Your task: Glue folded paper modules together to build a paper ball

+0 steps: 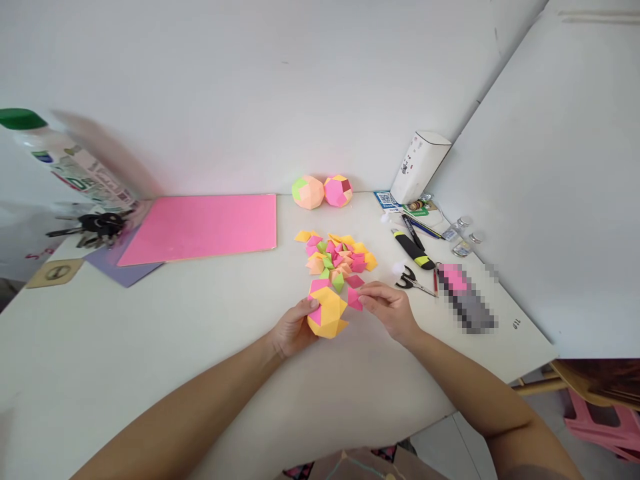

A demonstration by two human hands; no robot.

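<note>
My left hand is closed around a partly built paper ball of yellow and pink folded units, held just above the white table. My right hand pinches a pink folded paper piece against the ball's right side. Just beyond lies a pile of folded paper units in pink, yellow, orange and green. Two finished paper balls rest by the wall.
Pink sheets on purple paper lie at the back left, beside keys and a green-capped bottle. To the right are scissors, a black-and-yellow marker, pens, small vials, a white device and a pixelated object.
</note>
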